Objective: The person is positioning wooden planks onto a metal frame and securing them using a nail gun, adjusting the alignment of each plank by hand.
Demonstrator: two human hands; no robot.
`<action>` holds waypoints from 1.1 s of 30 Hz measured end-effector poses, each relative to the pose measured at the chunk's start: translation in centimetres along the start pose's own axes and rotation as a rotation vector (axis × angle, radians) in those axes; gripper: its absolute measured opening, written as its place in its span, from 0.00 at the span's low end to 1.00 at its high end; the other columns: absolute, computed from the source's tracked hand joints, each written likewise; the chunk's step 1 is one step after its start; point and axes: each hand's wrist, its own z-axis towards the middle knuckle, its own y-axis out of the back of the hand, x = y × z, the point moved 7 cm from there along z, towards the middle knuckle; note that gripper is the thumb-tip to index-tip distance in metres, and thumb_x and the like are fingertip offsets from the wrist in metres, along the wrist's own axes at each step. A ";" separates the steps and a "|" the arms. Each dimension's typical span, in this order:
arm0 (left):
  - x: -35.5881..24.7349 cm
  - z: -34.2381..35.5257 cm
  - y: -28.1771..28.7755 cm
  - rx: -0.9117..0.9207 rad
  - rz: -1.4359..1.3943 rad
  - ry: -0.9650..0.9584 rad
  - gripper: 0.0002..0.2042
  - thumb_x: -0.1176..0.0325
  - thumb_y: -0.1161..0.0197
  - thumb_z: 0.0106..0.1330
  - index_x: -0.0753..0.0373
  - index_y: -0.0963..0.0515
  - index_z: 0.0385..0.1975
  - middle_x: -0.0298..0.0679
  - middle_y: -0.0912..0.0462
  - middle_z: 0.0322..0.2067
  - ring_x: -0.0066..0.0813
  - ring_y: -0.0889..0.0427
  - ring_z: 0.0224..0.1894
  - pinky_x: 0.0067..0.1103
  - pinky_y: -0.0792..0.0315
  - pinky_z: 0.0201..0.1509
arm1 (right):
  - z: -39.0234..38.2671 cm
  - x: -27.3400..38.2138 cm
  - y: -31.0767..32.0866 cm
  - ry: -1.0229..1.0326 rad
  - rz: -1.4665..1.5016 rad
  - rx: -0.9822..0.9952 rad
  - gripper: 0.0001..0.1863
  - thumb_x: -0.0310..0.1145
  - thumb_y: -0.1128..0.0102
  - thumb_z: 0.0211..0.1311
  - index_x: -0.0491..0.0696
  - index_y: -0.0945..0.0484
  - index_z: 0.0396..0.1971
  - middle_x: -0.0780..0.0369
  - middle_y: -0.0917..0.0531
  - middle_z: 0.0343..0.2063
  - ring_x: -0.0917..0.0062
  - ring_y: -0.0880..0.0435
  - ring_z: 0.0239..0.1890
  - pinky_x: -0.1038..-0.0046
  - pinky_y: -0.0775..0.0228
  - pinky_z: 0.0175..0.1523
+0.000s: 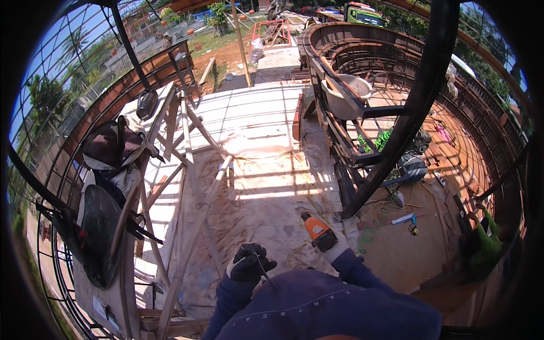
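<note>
Orange tool (317, 228), pointing forward-left, axis diagonal

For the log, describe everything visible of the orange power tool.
The power tool has an orange housing with a pale marking, a narrower dark nose and a blocky black end toward the wearer. The casing looks like plastic. The right hand holds it in front of the body, nose pointing away and slightly left. Whether it is running cannot be told.
</note>
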 end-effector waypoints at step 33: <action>-2.4 2.4 5.6 -0.413 1.250 -0.433 0.21 0.53 0.53 0.78 0.61 0.18 0.53 0.34 0.27 0.29 0.22 0.29 0.32 0.24 0.32 0.39 | 0.2 2.6 -11.1 0.046 -1.235 0.120 0.20 0.34 0.38 0.61 0.45 0.23 0.53 0.58 0.16 0.44 0.68 0.14 0.42 0.71 0.21 0.48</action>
